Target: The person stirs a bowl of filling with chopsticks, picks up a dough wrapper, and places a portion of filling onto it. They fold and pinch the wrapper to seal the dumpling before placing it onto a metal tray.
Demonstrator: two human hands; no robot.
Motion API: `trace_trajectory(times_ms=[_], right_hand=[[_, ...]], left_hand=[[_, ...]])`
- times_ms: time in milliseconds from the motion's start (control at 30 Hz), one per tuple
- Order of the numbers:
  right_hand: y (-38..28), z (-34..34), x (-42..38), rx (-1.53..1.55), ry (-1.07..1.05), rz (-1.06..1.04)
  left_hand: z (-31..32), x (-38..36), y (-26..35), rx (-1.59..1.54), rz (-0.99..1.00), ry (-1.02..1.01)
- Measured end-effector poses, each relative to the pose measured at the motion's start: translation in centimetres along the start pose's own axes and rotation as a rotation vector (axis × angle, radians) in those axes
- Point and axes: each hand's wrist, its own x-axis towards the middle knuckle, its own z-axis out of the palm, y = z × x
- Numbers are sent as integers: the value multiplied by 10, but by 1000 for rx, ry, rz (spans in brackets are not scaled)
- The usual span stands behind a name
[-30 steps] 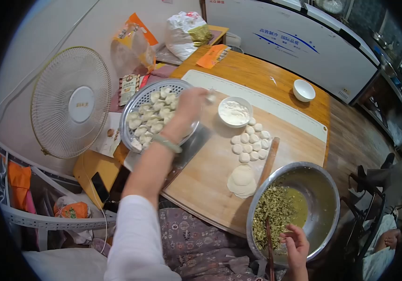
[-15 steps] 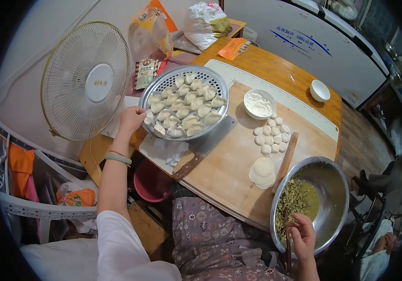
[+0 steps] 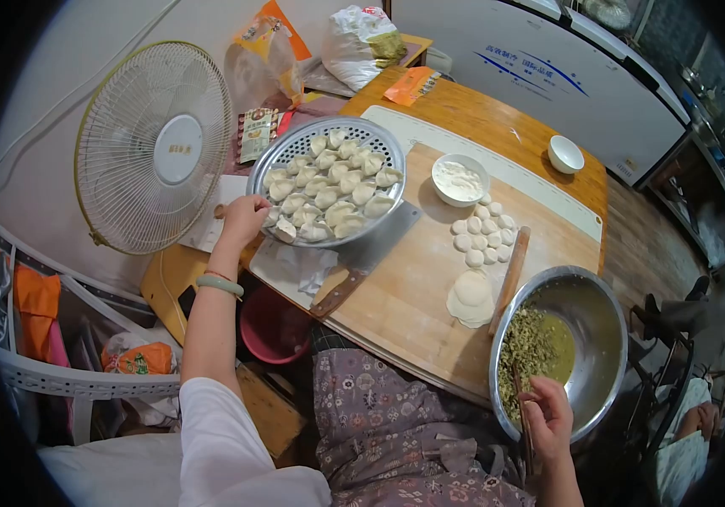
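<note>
My left hand (image 3: 246,220) is at the left rim of a perforated metal tray (image 3: 393,152), its fingers closed on a dumpling (image 3: 272,217) that they partly hide. Rows of folded dumplings (image 3: 326,197) fill the middle of the tray. Over the near side of a large steel bowl (image 3: 592,372), my right hand (image 3: 550,416) grips a pair of chopsticks (image 3: 521,406), their tips down in chopped green filling (image 3: 525,351). Flat dough wrappers (image 3: 471,296) lie stacked on the wooden board (image 3: 413,313), beside a rolling pin (image 3: 510,279).
Small dough pieces (image 3: 482,237) and a bowl of flour (image 3: 460,180) sit on the board. A cleaver (image 3: 371,258) lies partly under the tray. An electric fan (image 3: 155,148) stands at left, and a white bowl (image 3: 565,155) at the far right. Below is a red bucket (image 3: 274,325).
My left hand has shifted slightly right, covering more of the dumpling at the tray's edge. The right hand stays on the chopsticks in the filling. The view has turned slightly.
</note>
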Motion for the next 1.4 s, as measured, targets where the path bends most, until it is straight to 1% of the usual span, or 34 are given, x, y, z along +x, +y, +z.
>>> trace_trajectory(times_ms=[100,167,233,300,333,367,400,433,467,500,533,567,600,633,667,700,733,767,800,833,900,933,967,1033,1067,1133,1167,1233,1300,1333,1400], right_hand=[[3,1,0,-31,16,2],[8,-2,0,-66,23,17],[12,-9,1,-102,51,49],[13,-25,-4,-331,7,27],[18,-33,-7,-342,47,67],[26,-39,-9,-412,-10,71],[33,-44,-11,-477,-75,74],[39,-46,-13,-480,-52,99],[45,-46,-14,-570,-130,4],[51,-44,-15,-658,-215,-96],[55,-41,-17,-639,-251,-86],[56,-39,-18,-637,-242,-77],[57,-37,-17,-627,-279,-118],[58,-37,-16,-619,-315,-159],[65,-37,-18,-600,-311,-217],[63,-39,-19,-606,-300,-210],[62,-39,-19,-581,-324,-226],[61,-40,-19,-554,-349,-244],[61,-40,-21,-547,-320,-274],[64,-41,-27,-546,-310,-270],[68,-41,-37,-201,-148,-99],[56,-46,-39,-211,-59,-185],[54,-49,-42,-203,-48,-183],[57,-52,-49,-138,72,-129],[64,-50,-50,-100,105,-97],[64,-49,-50,-113,109,-107],[63,-50,-47,-135,111,-131],[57,-54,-47,-127,134,-125],[57,-60,-50,-52,139,-51],[54,-63,-51,-39,160,-32],[56,-67,-54,-16,192,-31]], left_hand=[[8,-4,0,-27,19,-4],[14,-4,4,2,59,68],[7,-9,9,-34,19,21],[9,-9,-5,-17,168,85],[11,-10,-8,108,239,160],[9,-14,0,232,308,247],[6,-23,27,212,342,225],[2,-39,65,50,336,229],[7,-56,100,-107,317,233],[20,-74,131,-259,253,108],[38,-94,167,-445,272,-36],[61,-111,191,-491,359,-133],[77,-122,215,-494,433,-289],[112,-127,225,-473,495,-357],[140,-128,239,-464,446,-410],[163,-125,252,-455,397,-463],[185,-117,259,-460,408,-467],[206,-110,266,-358,316,-354],[212,-106,276,-255,225,-240],[215,-103,280,-255,235,-244],[216,-97,282,-168,150,-312],[218,-97,282,-154,165,-286],[219,-99,282,-146,175,-288],[220,-106,281,-272,476,-19],[221,-106,281,-266,483,-30],[221,-104,283,-116,632,-111],[221,-100,284,-116,636,-116],[221,-92,286,-40,557,-246],[217,-91,289,-45,578,-271],[213,-92,292,-17,624,-253],[203,-101,297,-10,681,-226]])
